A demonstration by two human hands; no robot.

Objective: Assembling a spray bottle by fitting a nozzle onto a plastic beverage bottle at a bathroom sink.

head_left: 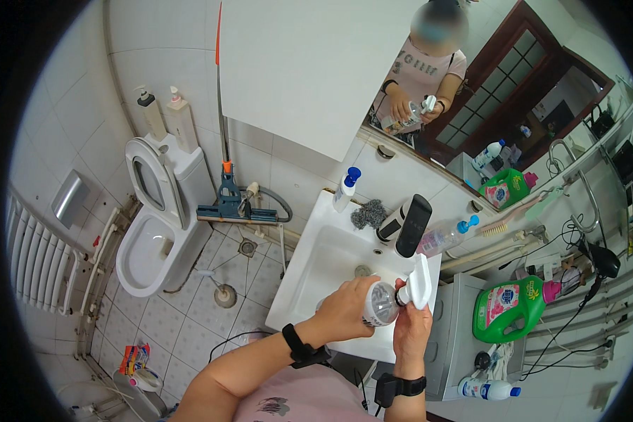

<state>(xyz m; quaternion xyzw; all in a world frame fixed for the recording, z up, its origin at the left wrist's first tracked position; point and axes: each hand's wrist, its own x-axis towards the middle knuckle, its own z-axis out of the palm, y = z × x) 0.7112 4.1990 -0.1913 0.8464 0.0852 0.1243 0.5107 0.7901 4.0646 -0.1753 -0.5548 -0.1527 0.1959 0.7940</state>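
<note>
Over the near part of the white sink (297,261), my left hand (343,308) is wrapped round the body of a clear spray bottle (381,305). The bottle is tilted, its neck toward the right. My right hand (410,329) grips the white trigger head (420,283) at that neck, thumb and fingers closed about it. Whether the head is fully screwed on cannot be told. Behind the bottle stands the black-and-white faucet (413,226). The mirror (464,91) also shows both hands on the bottle.
A blue-capped pump bottle (343,191), a grey scouring pad (369,214) and a clear bottle with a blue pump (443,238) sit on the sink's back ledge. To the right, a green detergent jug (508,309) rests on a washing machine (454,337). A toilet (151,246) and mop (233,200) stand left.
</note>
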